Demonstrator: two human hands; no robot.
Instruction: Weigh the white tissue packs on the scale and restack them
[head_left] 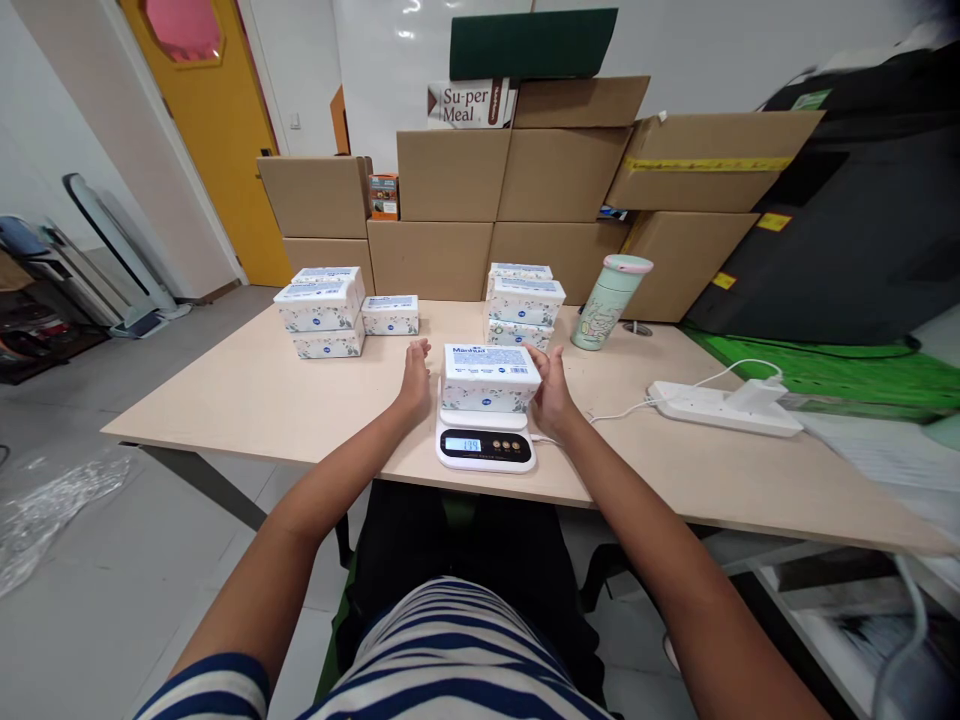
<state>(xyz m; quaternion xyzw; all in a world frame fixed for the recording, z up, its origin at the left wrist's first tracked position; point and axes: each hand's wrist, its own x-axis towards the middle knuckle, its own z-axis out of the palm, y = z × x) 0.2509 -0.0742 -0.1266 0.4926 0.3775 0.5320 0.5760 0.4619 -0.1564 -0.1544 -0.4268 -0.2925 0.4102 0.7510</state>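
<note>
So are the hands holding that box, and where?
Nothing is gripped. The box sits on the scale; the right hand lies open against its right end, the left hand open beside its left end, apart.

This was a small stockroom or packing office. Straight beyond the fingers [417, 350] stood a wall of plain brown cardboard cartons [450, 175]. Between the left and right fingers sat a white digital weighing scale [485, 447] on a pale wooden table [262, 400]. Left of the fingers and further out were stacked white printed product boxes [319, 305]; far beyond them to the left, a yellow door [217, 130].
</note>
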